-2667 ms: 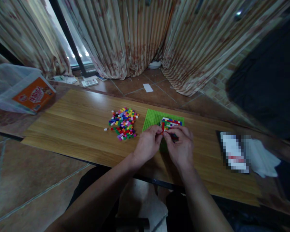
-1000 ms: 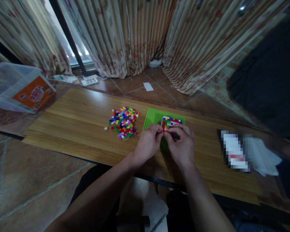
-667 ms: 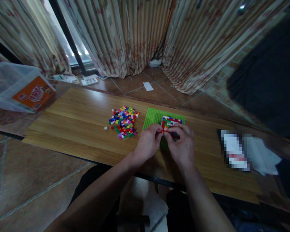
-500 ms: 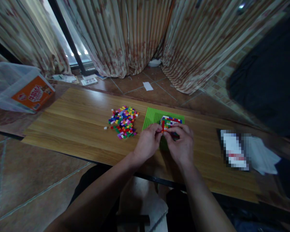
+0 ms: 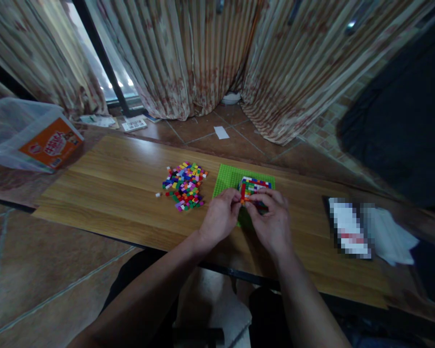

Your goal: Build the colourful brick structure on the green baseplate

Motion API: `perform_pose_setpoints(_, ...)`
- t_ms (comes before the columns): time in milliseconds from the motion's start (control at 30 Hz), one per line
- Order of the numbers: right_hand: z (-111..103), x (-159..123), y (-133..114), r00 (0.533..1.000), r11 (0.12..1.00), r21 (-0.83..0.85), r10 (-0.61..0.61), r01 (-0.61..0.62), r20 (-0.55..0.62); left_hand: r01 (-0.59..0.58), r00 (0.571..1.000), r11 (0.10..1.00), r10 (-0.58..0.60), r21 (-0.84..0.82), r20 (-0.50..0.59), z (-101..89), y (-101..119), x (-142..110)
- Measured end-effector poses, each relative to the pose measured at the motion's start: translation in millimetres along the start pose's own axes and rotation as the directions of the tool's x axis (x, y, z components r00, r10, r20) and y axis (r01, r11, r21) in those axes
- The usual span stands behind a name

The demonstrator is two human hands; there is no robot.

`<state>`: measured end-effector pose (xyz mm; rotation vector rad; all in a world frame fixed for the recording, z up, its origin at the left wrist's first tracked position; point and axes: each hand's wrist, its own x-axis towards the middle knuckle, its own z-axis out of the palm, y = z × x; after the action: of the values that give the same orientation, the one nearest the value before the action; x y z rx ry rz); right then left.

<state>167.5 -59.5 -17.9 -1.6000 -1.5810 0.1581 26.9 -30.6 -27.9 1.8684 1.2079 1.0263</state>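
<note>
A block of stacked, multicoloured toy bricks (image 5: 258, 184) stands on a green studded baseplate (image 5: 225, 176). A red row (image 5: 243, 189) runs along its left edge on top. At its near left corner is a small orange toy brick (image 5: 244, 199), between the fingertips of both hands. My left hand (image 5: 222, 210) is closed, thumb and forefinger pinched against the brick's left side. Closed too, my right hand (image 5: 271, 216) pinches from the right, its other fingers curled over the block. The hands partly hide the block's near side and the plate's front part.
A pile of loose toy bricks (image 5: 185, 186) lies on the wooden table (image 5: 119, 188) to the left, with one white brick (image 5: 158, 195) apart from it. A clear plastic bin (image 5: 20, 113) stands beyond the left end. A blurred packet (image 5: 350, 227) and white tissue-like sheets (image 5: 391, 237) lie right.
Both hands stay pinched at the block's near left corner. The red row, upright between the fingertips before, now appears lying along the block's left edge. The view has shifted slightly.
</note>
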Motion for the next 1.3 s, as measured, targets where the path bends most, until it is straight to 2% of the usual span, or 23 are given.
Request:
perform_pose_setpoints(167,-4,-1,4,1.0,0.999,0.04,-0.021,0.021,0.005,0.028,1.0,1.0,-0.028,0.011,0.002,2.8,-2,0)
perform_pose_setpoints(400,-2,-1,8,0.993,0.993,-0.026,-0.114,0.114,-0.005,0.059,0.998,0.997,-0.06,0.046,0.021,0.8,1,-2)
perform_pose_setpoints(567,-3,-2,8,0.992,0.992,-0.025,-0.123,0.123,0.006,0.082,0.995,0.994,-0.086,0.076,0.046,0.5,3,-2)
perform_pose_setpoints(700,-4,0,9,0.996,0.996,-0.001,-0.091,0.091,-0.012,0.076,0.995,0.995,-0.08,0.062,0.059,0.8,2,-2)
perform_pose_setpoints(833,-4,9,15,0.999,0.998,-0.046,-0.032,0.031,-0.024,0.075,0.994,0.996,-0.078,0.047,0.074,0.7,1,-2)
perform_pose_setpoints(1000,2,23,28,0.988,1.0,-0.015,0.008,-0.006,0.154,0.07,0.993,0.996,-0.074,0.048,0.093,0.3,-2,-2)
perform_pose_setpoints(1067,2,26,30,0.983,1.0,0.006,0.009,-0.011,0.184,0.067,0.993,0.996,-0.072,0.059,0.096,0.2,-3,-2)
perform_pose_setpoints(1200,-1,29,30,0.99,0.998,-0.003,0.055,-0.055,0.127,0.055,0.991,0.991,-0.069,0.123,0.112,0.7,-4,-2)
perform_pose_setpoints(1300,-8,30,30,0.986,0.987,-0.077,0.146,-0.14,0.077,0.045,0.992,0.979,-0.067,0.198,0.109,2.2,-3,-3)
